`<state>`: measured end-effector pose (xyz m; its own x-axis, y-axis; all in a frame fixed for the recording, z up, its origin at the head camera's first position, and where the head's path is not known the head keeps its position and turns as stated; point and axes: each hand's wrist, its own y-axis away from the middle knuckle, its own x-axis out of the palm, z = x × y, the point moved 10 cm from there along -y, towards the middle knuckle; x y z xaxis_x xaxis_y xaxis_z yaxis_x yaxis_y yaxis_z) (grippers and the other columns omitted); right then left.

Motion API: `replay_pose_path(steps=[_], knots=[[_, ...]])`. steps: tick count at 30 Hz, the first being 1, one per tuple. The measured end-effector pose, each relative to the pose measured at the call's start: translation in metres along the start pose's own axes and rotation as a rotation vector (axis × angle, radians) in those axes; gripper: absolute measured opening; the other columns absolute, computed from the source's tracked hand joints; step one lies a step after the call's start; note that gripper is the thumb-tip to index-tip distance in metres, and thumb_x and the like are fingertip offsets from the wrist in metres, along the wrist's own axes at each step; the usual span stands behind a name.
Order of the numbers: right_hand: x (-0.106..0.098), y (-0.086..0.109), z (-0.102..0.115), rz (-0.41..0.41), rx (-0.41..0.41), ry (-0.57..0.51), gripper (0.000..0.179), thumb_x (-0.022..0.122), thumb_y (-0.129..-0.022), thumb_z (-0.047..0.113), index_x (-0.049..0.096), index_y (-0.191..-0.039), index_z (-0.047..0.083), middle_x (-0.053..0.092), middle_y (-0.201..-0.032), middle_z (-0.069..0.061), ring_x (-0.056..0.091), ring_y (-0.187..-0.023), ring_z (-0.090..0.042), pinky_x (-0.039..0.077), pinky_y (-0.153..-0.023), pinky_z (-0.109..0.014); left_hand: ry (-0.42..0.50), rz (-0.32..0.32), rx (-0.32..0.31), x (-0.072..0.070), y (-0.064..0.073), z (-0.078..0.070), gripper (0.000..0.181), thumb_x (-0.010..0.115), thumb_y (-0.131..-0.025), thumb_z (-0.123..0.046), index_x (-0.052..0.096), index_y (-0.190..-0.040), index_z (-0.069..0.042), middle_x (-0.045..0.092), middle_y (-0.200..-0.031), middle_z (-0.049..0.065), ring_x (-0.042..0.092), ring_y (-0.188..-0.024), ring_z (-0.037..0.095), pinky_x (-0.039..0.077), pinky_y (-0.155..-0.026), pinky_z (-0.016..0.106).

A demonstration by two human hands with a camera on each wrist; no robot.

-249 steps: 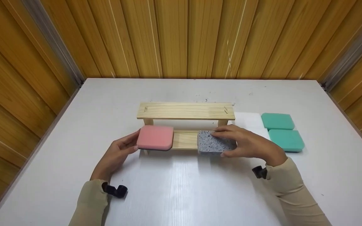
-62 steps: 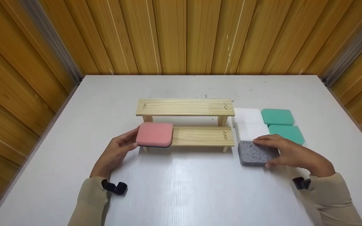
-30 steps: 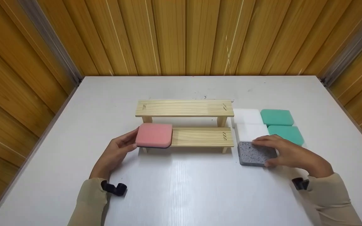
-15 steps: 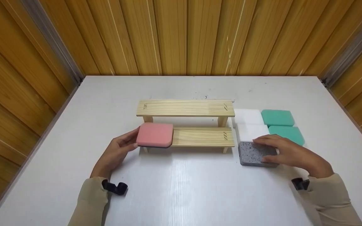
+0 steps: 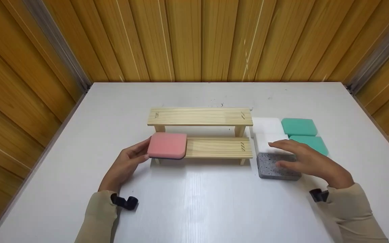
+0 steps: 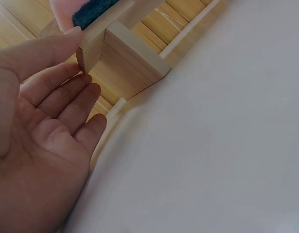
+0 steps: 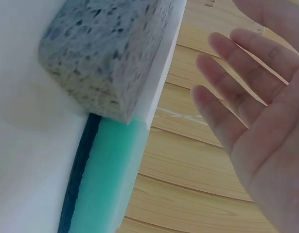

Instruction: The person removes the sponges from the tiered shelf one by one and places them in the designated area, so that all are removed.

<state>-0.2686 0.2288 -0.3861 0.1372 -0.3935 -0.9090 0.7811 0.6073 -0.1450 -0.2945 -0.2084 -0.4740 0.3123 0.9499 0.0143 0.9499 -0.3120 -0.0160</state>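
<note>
In the head view, a two-tier wooden rack (image 5: 218,147) carries a pink sponge (image 5: 167,145) at the left end of its lower board; the left wrist view shows the sponge's dark blue scouring pad (image 6: 93,12). My left hand (image 5: 125,167) holds that board end between thumb and fingers, thumb tip right beside the pad. A grey speckled sponge (image 5: 268,168) lies flat on the table right of the rack. My right hand (image 5: 307,162) hovers over it, fingers spread and holding nothing. The right wrist view has those fingers (image 7: 232,97) apart from the grey sponge (image 7: 96,48).
Two white sponges (image 5: 265,126) lie in a column behind the grey one, close to the rack's right end. Two green sponges (image 5: 299,126) sit to their right, the nearer partly behind my right hand. Wood-patterned panels (image 5: 187,40) border the white table (image 5: 194,209).
The grey sponge has gone from the lower board's right end to the table before the white ones. Since half a second ago my right hand has let go and risen. My left hand stays put.
</note>
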Motion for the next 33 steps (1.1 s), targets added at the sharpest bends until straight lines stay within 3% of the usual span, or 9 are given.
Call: replay_pose_path(steps=[2,5,9,13,19,23,27,30,33], knots=[[-0.002,-0.002,0.004,-0.026,-0.034,0.001,0.051,0.072,-0.086,0.02,0.057,-0.132,0.005,0.061,-0.129,-0.013,0.053,-0.119,-0.035,0.034,-0.102,-0.01,0.009,0.001,-0.006,0.001,0.0,0.0,0.067,0.069,-0.089,-0.016,0.038,-0.147,-0.009,0.037,-0.154,0.005,0.035,-0.142,0.016,0.036,-0.109,0.018],[-0.006,-0.005,0.009,-0.049,-0.056,0.002,0.051,0.073,-0.085,0.019,0.057,-0.132,0.005,0.061,-0.129,-0.012,0.054,-0.119,-0.034,0.028,-0.101,-0.004,0.017,0.002,-0.008,0.002,-0.001,0.0,0.068,0.069,-0.088,-0.016,0.038,-0.147,-0.009,0.037,-0.154,0.004,0.034,-0.142,0.017,0.035,-0.109,0.019],[-0.009,-0.012,0.012,-0.047,-0.037,-0.001,0.052,0.072,-0.086,0.021,0.056,-0.133,0.006,0.061,-0.13,-0.011,0.054,-0.121,-0.032,0.043,-0.101,-0.023,0.024,0.003,0.001,0.002,0.0,-0.001,0.067,0.069,-0.088,-0.015,0.038,-0.147,-0.007,0.036,-0.154,0.005,0.034,-0.142,0.017,0.035,-0.11,0.019],[-0.011,-0.018,0.017,-0.04,-0.019,-0.019,0.053,0.071,-0.088,0.022,0.054,-0.135,0.005,0.059,-0.132,-0.012,0.054,-0.123,-0.032,0.046,-0.098,-0.045,0.032,0.003,0.007,0.001,0.0,-0.002,0.067,0.069,-0.088,-0.015,0.038,-0.147,-0.007,0.036,-0.154,0.006,0.035,-0.142,0.016,0.035,-0.11,0.019],[-0.01,-0.028,0.019,-0.005,0.039,-0.058,0.059,0.07,-0.088,0.025,0.049,-0.139,0.005,0.054,-0.138,-0.013,0.049,-0.129,-0.033,0.044,-0.101,-0.051,0.018,0.001,0.009,0.001,0.0,-0.002,0.067,0.069,-0.089,-0.015,0.038,-0.147,-0.007,0.036,-0.155,0.005,0.034,-0.142,0.016,0.034,-0.11,0.019],[-0.011,-0.035,0.025,-0.015,0.011,-0.059,0.06,0.072,-0.087,0.024,0.05,-0.139,0.005,0.054,-0.138,-0.011,0.05,-0.128,-0.03,0.044,-0.101,-0.048,0.003,-0.007,0.007,0.0,0.0,-0.001,0.065,0.069,-0.089,-0.016,0.039,-0.147,-0.01,0.038,-0.154,0.003,0.036,-0.141,0.015,0.034,-0.11,0.019],[-0.014,-0.04,0.036,-0.056,-0.061,-0.051,0.058,0.074,-0.085,0.018,0.052,-0.137,0.006,0.057,-0.135,-0.009,0.053,-0.125,-0.027,0.044,-0.103,-0.027,-0.013,-0.011,-0.004,-0.001,0.001,0.0,0.065,0.069,-0.089,-0.017,0.04,-0.147,-0.011,0.038,-0.153,0.002,0.036,-0.142,0.014,0.035,-0.11,0.019],[-0.016,-0.043,0.045,-0.093,-0.122,-0.056,0.056,0.074,-0.084,0.015,0.054,-0.135,0.005,0.059,-0.132,-0.009,0.054,-0.123,-0.028,0.036,-0.103,-0.011,-0.028,-0.019,-0.025,-0.001,0.001,0.001,0.067,0.07,-0.088,-0.02,0.039,-0.147,-0.011,0.039,-0.153,0.001,0.035,-0.142,0.015,0.036,-0.108,0.017],[-0.018,-0.048,0.053,-0.109,-0.165,-0.063,0.056,0.075,-0.083,0.013,0.054,-0.134,0.003,0.06,-0.131,-0.01,0.055,-0.122,-0.03,0.037,-0.104,-0.011,-0.041,-0.019,-0.035,-0.002,0.001,0.002,0.068,0.07,-0.088,-0.022,0.038,-0.148,-0.011,0.037,-0.154,0.002,0.034,-0.142,0.015,0.037,-0.107,0.015]])
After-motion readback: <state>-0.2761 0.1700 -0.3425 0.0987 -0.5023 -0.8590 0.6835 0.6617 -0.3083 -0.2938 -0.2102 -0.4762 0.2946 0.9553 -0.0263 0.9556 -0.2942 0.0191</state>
